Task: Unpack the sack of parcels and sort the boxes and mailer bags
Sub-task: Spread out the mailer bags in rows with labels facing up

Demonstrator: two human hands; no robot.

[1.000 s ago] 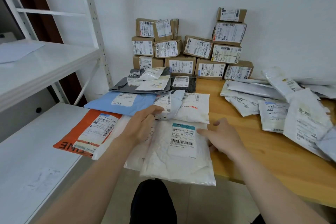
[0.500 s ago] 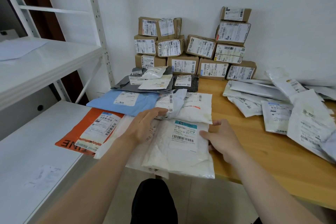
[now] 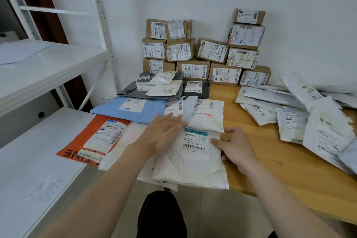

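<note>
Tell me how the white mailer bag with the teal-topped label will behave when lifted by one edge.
Probably floppy: the white mailer bag is wrinkled, soft-looking film, so it should sag. Likely light for its size, given its puffy look. Its smooth plastic may slide over the bag beneath.

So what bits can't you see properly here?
All head view.
1. Box labels: print too small to read.
2. Right mailer pile: cut off by the frame edge.
3. Pale bag under the white mailer: mostly covered by it and the left hand.
</note>
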